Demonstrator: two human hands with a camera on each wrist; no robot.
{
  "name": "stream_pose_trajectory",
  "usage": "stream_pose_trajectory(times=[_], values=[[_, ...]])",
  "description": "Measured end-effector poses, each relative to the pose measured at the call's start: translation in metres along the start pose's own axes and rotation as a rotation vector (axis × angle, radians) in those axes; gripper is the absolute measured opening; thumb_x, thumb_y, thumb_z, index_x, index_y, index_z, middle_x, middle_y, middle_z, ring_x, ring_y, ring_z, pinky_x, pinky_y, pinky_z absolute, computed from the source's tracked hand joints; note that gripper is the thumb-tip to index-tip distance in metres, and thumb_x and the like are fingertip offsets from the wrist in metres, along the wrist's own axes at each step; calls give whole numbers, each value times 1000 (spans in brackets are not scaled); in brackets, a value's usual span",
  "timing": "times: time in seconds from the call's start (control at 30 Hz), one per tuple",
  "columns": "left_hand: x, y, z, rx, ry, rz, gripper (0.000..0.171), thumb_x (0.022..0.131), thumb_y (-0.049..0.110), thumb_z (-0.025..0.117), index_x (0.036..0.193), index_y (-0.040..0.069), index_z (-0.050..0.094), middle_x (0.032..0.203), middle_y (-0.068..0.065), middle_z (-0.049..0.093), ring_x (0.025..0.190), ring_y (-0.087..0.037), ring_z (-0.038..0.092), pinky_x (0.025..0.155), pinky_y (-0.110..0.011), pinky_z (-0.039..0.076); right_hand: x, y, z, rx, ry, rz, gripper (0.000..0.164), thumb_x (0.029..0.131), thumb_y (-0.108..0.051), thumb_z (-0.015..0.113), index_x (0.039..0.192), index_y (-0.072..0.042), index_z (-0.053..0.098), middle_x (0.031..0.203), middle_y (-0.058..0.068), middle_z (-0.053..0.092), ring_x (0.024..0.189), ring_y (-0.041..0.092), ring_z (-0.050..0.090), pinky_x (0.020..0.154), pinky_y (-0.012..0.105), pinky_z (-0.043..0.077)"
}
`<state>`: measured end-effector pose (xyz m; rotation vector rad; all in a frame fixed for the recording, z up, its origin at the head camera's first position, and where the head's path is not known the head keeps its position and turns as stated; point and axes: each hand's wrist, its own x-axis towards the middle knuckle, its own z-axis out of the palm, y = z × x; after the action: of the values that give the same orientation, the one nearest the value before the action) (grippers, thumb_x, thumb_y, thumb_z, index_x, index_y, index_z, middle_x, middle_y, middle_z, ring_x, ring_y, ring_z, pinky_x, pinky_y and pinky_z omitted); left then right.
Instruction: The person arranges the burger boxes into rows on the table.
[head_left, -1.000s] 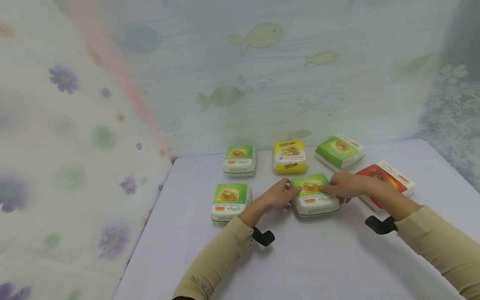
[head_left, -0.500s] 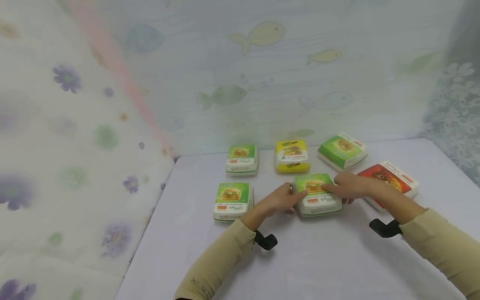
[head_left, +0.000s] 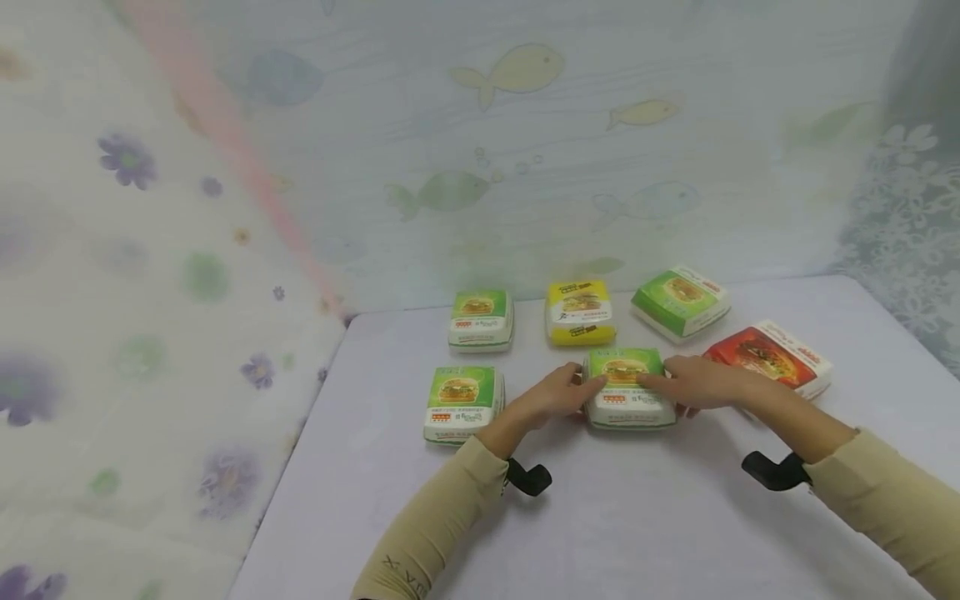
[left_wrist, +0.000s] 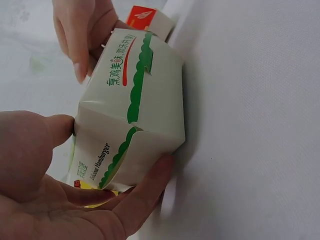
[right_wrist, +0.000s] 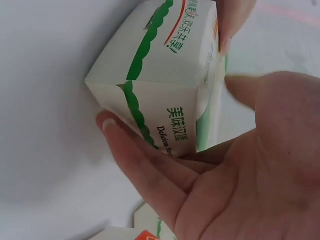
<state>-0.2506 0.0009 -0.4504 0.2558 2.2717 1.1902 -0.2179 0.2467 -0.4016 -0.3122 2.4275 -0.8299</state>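
Note:
A green-and-white hamburger box (head_left: 630, 407) with a burger picture on its lid sits on the table in the front row, between both hands. My left hand (head_left: 558, 392) grips its left side, thumb over the lid's edge and fingers low along the side wall. On the opposite side my right hand (head_left: 701, 385) holds the box the same way, thumb on the lid. Green scalloped trim and a tab show on the front wall of the hamburger box (left_wrist: 157, 97) in the left wrist view. In the right wrist view, fingers (right_wrist: 145, 170) reach under its lower side edge.
Left of the hands stands another green hamburger box (head_left: 461, 404). Behind are a green box (head_left: 480, 321), a yellow box (head_left: 580, 312) and an angled green box (head_left: 681, 302). A red box (head_left: 768, 358) lies beside my right hand. A fish-patterned curtain (head_left: 420, 108) backs the white table (head_left: 600, 533).
The held hamburger box has turned slightly, its front edge now more level in the head view. My right hand has shifted slightly with it; the other boxes stay in place.

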Motion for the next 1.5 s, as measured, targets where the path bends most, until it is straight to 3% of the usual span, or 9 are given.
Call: stream_pose_trajectory(times=[0.17,0.23,0.33,0.47,0.6,1.03,1.3,1.5], values=[[-1,-6,0,-24,-23,17,76,102,54,55,153,0,38,140,-16,55,115,-23,58,104,-44,49,-5,1,10,0,-37,0,86,95,-55,68,138,14,38,107,14,61,90,22,61,75,37,55],[-1,-6,0,-26,-24,23,74,102,53,55,152,0,40,139,-16,55,115,-23,58,103,-43,49,-5,1,15,-50,-10,-11,104,89,-55,75,144,19,28,112,18,60,93,25,59,75,37,53],[-2,-6,0,-29,-20,31,73,103,53,54,151,0,41,139,-16,55,114,-23,58,102,-43,50,-4,1,24,-91,73,-32,113,84,-49,81,144,24,21,113,22,59,94,29,56,75,38,51],[-2,-4,0,-27,-5,29,71,104,54,52,149,1,42,137,-16,55,111,-22,59,100,-43,51,0,1,32,-56,162,-50,101,83,-40,84,139,22,27,109,21,59,92,28,56,74,38,53],[-4,-3,1,-24,15,17,68,103,54,52,148,3,43,135,-14,56,108,-21,59,98,-42,51,2,2,36,-41,192,-58,92,84,-37,84,135,19,33,109,20,59,92,27,56,74,39,53],[-29,-8,-4,-5,44,10,71,104,54,49,153,3,40,135,-14,57,112,-23,56,98,-43,50,4,-7,47,1,194,-110,98,81,-36,86,140,19,31,117,23,60,101,30,60,85,47,54],[-42,-19,-8,24,78,11,75,106,53,46,158,1,33,153,-19,47,142,-33,44,113,-49,40,10,-18,59,19,187,-106,95,79,-34,89,136,19,33,113,20,59,98,27,57,83,45,54],[-49,-22,-10,37,110,29,68,108,47,44,155,-1,38,154,-20,45,142,-33,43,115,-51,38,11,-25,65,9,190,-123,93,80,-31,88,136,20,34,112,19,61,97,26,58,83,44,55]])
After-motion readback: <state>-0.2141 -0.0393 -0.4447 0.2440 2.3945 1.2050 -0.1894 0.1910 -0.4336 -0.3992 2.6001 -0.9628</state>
